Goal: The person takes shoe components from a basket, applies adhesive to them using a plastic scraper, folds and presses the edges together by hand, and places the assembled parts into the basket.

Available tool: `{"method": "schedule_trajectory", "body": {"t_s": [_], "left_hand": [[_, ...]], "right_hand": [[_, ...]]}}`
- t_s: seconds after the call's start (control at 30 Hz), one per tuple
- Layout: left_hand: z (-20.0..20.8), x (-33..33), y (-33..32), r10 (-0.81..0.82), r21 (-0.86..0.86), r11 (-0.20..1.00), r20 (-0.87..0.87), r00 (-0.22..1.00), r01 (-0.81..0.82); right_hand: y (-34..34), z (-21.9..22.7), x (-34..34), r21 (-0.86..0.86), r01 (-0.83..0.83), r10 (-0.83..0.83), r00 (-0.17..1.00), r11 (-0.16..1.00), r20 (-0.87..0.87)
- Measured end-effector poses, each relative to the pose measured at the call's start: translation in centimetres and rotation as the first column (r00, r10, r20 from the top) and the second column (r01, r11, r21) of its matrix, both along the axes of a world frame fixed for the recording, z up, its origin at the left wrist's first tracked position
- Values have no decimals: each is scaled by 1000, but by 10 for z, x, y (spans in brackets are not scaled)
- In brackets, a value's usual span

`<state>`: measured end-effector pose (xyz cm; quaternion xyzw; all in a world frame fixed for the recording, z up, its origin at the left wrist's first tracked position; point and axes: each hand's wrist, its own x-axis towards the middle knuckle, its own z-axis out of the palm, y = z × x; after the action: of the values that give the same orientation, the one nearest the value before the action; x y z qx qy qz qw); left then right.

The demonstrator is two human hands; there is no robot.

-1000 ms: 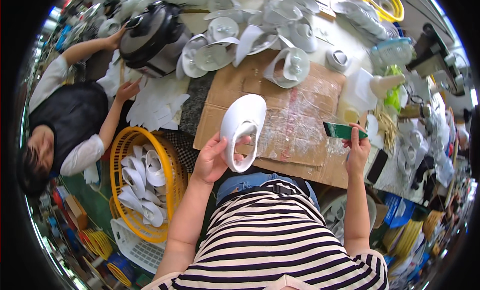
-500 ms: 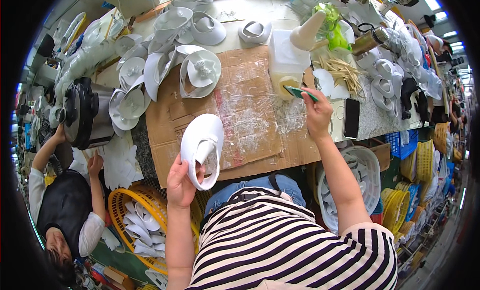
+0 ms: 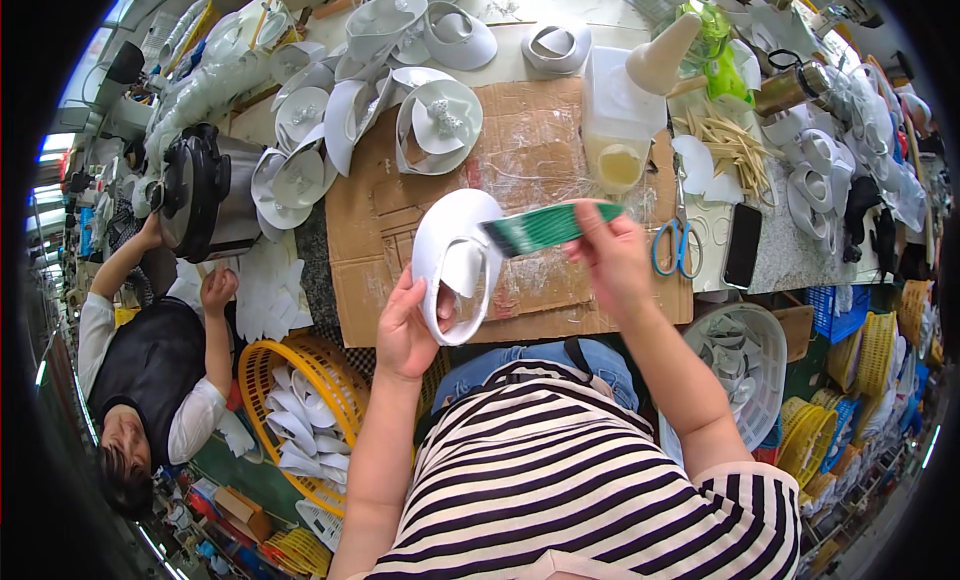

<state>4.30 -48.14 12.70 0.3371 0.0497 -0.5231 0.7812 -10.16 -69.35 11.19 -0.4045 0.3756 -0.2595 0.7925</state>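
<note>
My left hand (image 3: pixel 408 325) is closed on the lower rim of a white visor (image 3: pixel 440 220), a curved brim with an oval opening, holding it tilted above the cardboard. Pinched between the thumb and fingers of my right hand (image 3: pixel 608 255) is a flat green strip (image 3: pixel 555 227) with a dark, wet-looking tip. That tip overlaps the visor's right edge in view; whether it touches I cannot tell. Beyond my right hand stands a translucent plastic bottle (image 3: pixel 620 90), with yellowish liquid (image 3: pixel 620 166) showing at its opening.
Brown cardboard (image 3: pixel 540 130) covers the table before me. Several white visors (image 3: pixel 440 125) pile up at the far left. Blue-handled scissors (image 3: pixel 680 248) and a phone (image 3: pixel 741 245) lie to the right. A co-worker (image 3: pixel 150 380) handles a metal pot (image 3: pixel 215 195) at left, near a yellow basket (image 3: pixel 262 380).
My right hand has drawn the green strip out of the bottle's opening and brought it left to the visor. The scissors have come into sight, and the whole view has shifted slightly.
</note>
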Motion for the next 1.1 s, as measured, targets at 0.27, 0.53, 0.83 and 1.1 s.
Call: {"method": "schedule_trajectory", "body": {"t_s": [0.27,0.53,0.83,1.1], "left_hand": [[1,-3,3,-29,-26,999,56,998,30],[17,-6,6,-131,222,973,293,947,66],[20,11,10,-9,63,998,206,979,-4],[24,21,7,99,-67,993,94,991,-93]], "right_hand": [[33,26,29,-316,11,-9,1000,949,9],[19,32,47,-511,-239,323,943,826,81],[31,64,38,-933,-336,744,655,130,-132],[38,65,33,-975,-210,654,728,-76,-208]]}}
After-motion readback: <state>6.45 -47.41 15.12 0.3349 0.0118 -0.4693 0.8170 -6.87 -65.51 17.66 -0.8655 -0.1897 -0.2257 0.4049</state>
